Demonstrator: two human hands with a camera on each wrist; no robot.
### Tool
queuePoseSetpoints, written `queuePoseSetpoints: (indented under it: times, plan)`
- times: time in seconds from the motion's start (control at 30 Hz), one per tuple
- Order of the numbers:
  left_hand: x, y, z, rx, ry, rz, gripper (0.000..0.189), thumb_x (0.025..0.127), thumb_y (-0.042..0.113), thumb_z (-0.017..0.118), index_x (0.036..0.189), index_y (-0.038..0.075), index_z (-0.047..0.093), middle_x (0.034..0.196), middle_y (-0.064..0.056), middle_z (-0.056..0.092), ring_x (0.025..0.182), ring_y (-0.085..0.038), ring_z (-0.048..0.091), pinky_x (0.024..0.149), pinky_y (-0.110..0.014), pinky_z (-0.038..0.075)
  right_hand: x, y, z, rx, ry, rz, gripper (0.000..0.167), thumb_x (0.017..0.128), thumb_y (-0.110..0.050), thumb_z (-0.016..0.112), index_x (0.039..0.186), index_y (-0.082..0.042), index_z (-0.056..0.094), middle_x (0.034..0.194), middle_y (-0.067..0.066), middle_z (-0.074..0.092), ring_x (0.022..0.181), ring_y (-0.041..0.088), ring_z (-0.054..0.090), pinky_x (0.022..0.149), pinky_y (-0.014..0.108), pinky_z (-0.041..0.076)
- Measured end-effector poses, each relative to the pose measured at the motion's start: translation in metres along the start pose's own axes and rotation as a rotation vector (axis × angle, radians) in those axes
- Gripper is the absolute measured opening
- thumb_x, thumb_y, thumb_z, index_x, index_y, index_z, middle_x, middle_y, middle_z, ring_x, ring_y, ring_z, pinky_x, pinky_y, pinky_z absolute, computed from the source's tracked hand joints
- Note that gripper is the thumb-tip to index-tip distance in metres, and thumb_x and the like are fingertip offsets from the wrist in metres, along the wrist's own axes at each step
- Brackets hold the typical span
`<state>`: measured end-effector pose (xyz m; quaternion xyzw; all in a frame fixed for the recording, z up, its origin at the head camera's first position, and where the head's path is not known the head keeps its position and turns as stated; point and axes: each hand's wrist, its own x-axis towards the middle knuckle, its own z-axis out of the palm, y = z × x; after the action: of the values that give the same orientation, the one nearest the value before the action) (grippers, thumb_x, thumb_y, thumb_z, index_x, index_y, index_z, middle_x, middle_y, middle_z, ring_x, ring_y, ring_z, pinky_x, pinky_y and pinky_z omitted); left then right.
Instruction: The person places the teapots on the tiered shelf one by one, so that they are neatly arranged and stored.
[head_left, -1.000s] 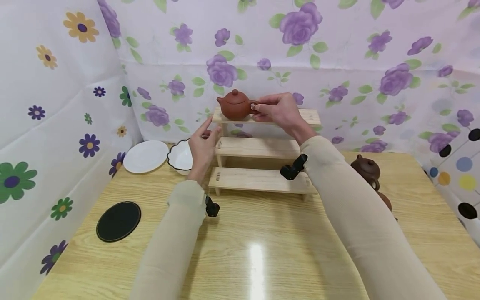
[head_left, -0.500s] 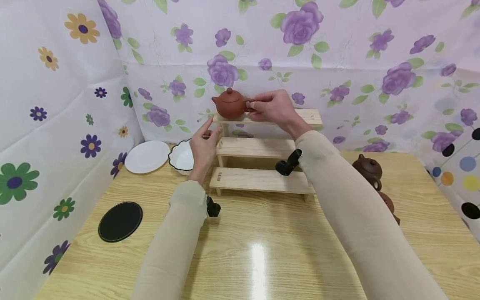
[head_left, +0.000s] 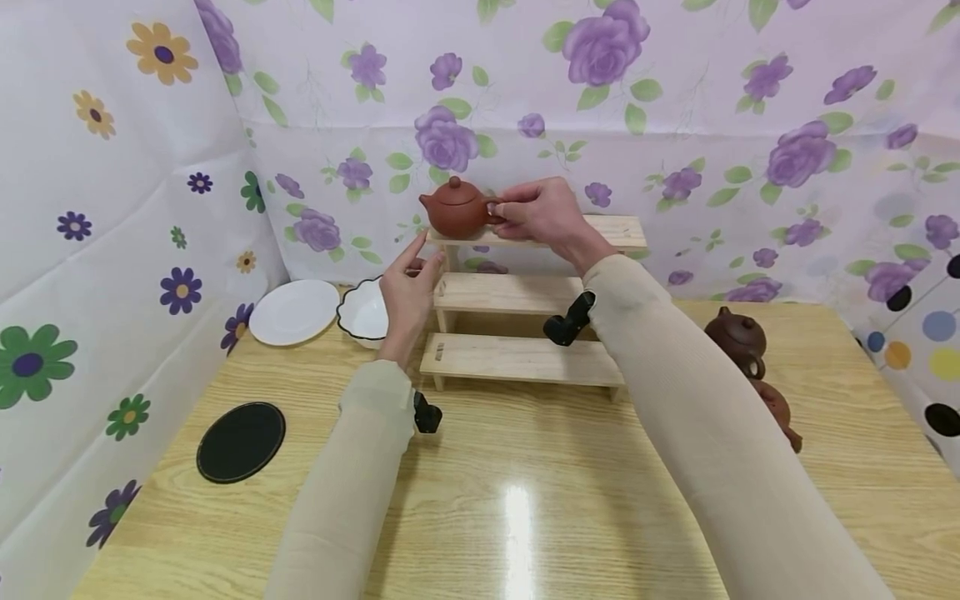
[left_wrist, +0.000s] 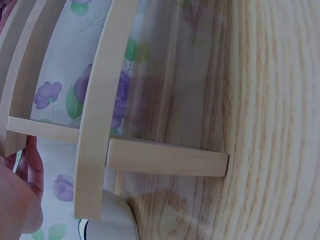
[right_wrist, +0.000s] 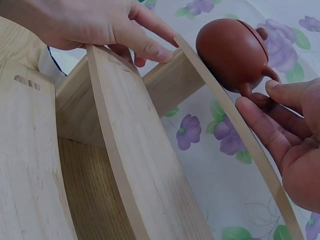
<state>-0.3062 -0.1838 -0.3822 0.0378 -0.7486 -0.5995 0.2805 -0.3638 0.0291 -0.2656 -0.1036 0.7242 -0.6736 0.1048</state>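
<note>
1. On the top board [head_left: 615,229] of a three-step wooden stand [head_left: 517,358], head view: a reddish-brown teapot [head_left: 454,212] is at the left end, upright, its spout [head_left: 424,201] pointing left and its lid in place.
2. Head view, right hand [head_left: 542,215]: thumb and fingers pinch the teapot's handle [head_left: 492,201]; the pot's body lies just to the left of the fingertips.
3. Head view, left hand [head_left: 408,293]: thumb and index finger spread apart, the index finger extended to the left end of the top board, just below the teapot.
4. Head view, surroundings: on the wooden table [head_left: 465,483], a white bowl [head_left: 365,312] is partly covered by the left hand; beside it is a white plate [head_left: 294,312], with a round black mat [head_left: 241,442] nearer the person. To the right, a dark teapot [head_left: 737,337] and a brown teapot [head_left: 772,406], the latter partly hidden by the right sleeve [head_left: 712,433].
5. Left wrist view: the left hand appears at the left edge, beside the end of an upper board, some fingers hidden by wood. A leg [left_wrist: 167,156] of the stand reaches the table.
6. Right wrist view: the right hand holds the handle beside the top board; the teapot's body is beyond the fingertips. Opposite, the left index finger touches the board's end.
</note>
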Motion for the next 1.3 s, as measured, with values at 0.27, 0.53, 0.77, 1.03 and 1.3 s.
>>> queuePoseSetpoints:
  times: [0.27, 0.53, 0.77, 1.03, 1.3]
  plan:
    - [0.000, 0.000, -0.001, 0.001, 0.008, -0.008, 0.046, 0.099, 0.026, 0.078, 0.144, 0.022, 0.068, 0.081, 0.008, 0.061, 0.074, -0.006, 0.058, 0.064, -0.018, 0.045, 0.001, -0.005, 0.005, -0.031, 0.042, 0.051, 0.029, 0.099, -0.003, 0.073, 0.126, 0.005, 0.075, 0.121, 0.025, 0.075, 0.068, 0.017, 0.077, 0.071, 0.027, 0.064]
    - [-0.001, 0.000, 0.002, -0.011, 0.002, -0.010, 0.047, 0.099, 0.025, 0.078, 0.144, 0.022, 0.068, 0.080, 0.009, 0.061, 0.073, -0.006, 0.057, 0.063, -0.017, 0.045, 0.001, -0.008, 0.007, -0.049, 0.050, 0.072, 0.030, 0.099, -0.003, 0.072, 0.128, 0.004, 0.074, 0.126, 0.027, 0.073, 0.074, 0.018, 0.078, 0.076, 0.029, 0.064]
    - [-0.001, 0.001, 0.004, -0.007, 0.009, -0.004, 0.046, 0.098, 0.024, 0.079, 0.143, 0.023, 0.069, 0.080, 0.008, 0.063, 0.071, -0.003, 0.058, 0.063, -0.016, 0.046, -0.001, -0.009, 0.005, -0.065, 0.051, 0.056, 0.029, 0.099, -0.003, 0.073, 0.127, 0.004, 0.075, 0.125, 0.027, 0.073, 0.074, 0.019, 0.078, 0.076, 0.029, 0.064]
    - [0.000, 0.002, 0.004, -0.022, -0.001, -0.004, 0.048, 0.098, 0.024, 0.079, 0.144, 0.020, 0.068, 0.079, 0.009, 0.061, 0.071, -0.004, 0.058, 0.062, -0.017, 0.045, -0.003, -0.011, 0.003, -0.107, 0.054, 0.049, 0.029, 0.099, -0.004, 0.073, 0.127, 0.002, 0.075, 0.124, 0.024, 0.074, 0.078, 0.020, 0.078, 0.077, 0.029, 0.065]
    - [0.000, 0.003, 0.000, -0.017, -0.011, -0.022, 0.048, 0.098, 0.026, 0.078, 0.145, 0.022, 0.067, 0.081, 0.007, 0.062, 0.073, -0.006, 0.058, 0.063, -0.018, 0.046, -0.012, -0.014, -0.010, -0.107, 0.064, 0.042, 0.033, 0.100, -0.010, 0.073, 0.131, 0.001, 0.073, 0.130, 0.020, 0.072, 0.088, 0.024, 0.079, 0.078, 0.031, 0.065]
